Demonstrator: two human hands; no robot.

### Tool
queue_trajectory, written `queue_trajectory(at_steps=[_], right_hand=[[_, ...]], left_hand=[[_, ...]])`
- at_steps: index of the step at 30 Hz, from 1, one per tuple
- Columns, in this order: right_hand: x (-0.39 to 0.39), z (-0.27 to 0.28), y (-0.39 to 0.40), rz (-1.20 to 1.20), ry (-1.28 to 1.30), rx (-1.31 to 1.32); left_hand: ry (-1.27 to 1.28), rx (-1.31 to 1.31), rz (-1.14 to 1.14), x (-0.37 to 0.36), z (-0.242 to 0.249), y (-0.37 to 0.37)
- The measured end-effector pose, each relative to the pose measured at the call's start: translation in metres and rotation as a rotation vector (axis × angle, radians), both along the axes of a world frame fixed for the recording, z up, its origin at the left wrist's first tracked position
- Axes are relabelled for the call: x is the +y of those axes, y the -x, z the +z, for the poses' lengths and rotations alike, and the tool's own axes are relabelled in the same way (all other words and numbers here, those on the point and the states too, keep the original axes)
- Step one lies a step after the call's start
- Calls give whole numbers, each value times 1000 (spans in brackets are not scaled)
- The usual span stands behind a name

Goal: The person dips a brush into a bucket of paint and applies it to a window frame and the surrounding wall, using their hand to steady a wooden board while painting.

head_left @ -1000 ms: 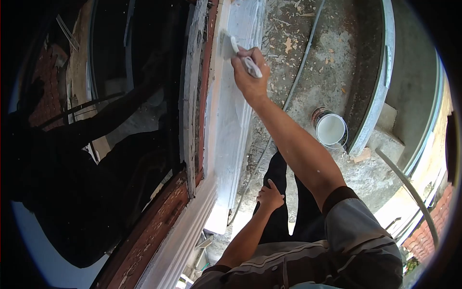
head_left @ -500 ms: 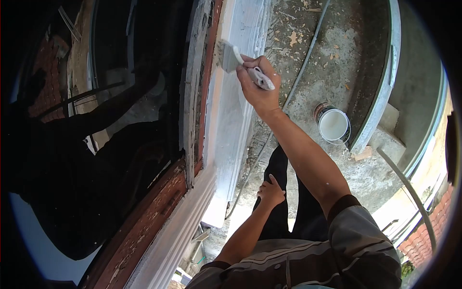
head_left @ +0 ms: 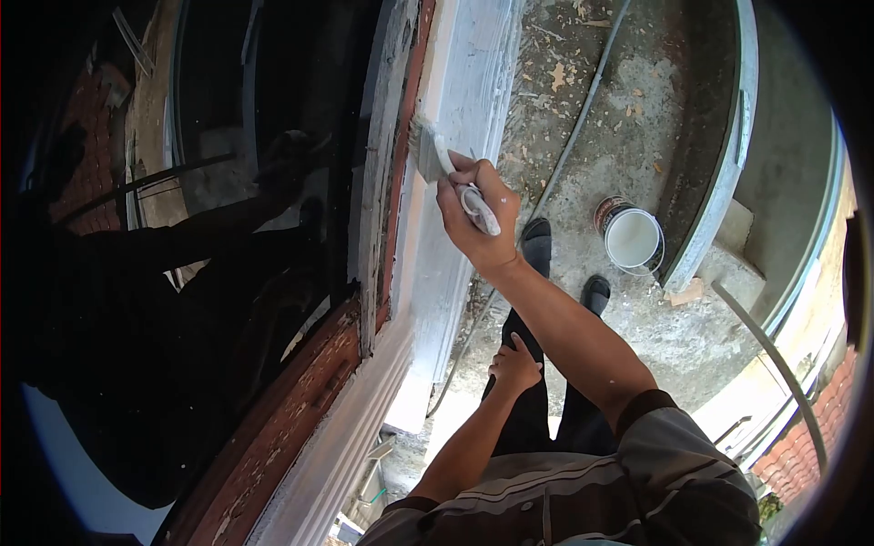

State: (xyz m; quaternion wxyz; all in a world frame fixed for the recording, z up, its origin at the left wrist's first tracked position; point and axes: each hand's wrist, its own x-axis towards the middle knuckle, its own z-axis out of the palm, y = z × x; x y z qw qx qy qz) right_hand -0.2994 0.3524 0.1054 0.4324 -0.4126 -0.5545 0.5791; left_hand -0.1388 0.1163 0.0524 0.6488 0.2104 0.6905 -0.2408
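Observation:
My right hand is closed round the white handle of a paintbrush. The brush's wide bristles touch the edge of the white-painted sill, beside the reddish-brown window frame. Wet-looking white streaks cover the sill's face. Lower down, my left hand rests on my dark-trousered thigh with nothing in it, thumb apart from the fingers. A paint can with pale contents and a wire handle stands on the ground to the right of my right hand.
Dark window glass with reflections fills the left. A grey hose runs along the concrete ground, strewn with paint flakes. My shoes stand left of the can. On the right are a curved pale-edged wall and a pole.
My right hand and the paintbrush have come down along the sill, toward my body. Both shoes now show below the arm. My left hand stays on the thigh.

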Motion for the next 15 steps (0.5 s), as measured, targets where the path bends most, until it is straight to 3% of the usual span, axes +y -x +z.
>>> queue_trajectory(at_steps=[3, 7, 11, 13, 15], right_hand=[[-22, 14, -19, 39, 144, -2], [37, 10, 0, -143, 30, 47], [-7, -12, -14, 118, -61, -25], [-48, -18, -36, 216, 44, -84], [-36, -21, -45, 294, 56, 12]], left_hand=[[-7, -15, 4, -6, 0, 0], [-3, -2, 14, -4, 7, 1], [18, -27, 10, -7, 6, 0], [25, -26, 30, -6, 5, 0], [18, -16, 43, -4, 5, 3]])
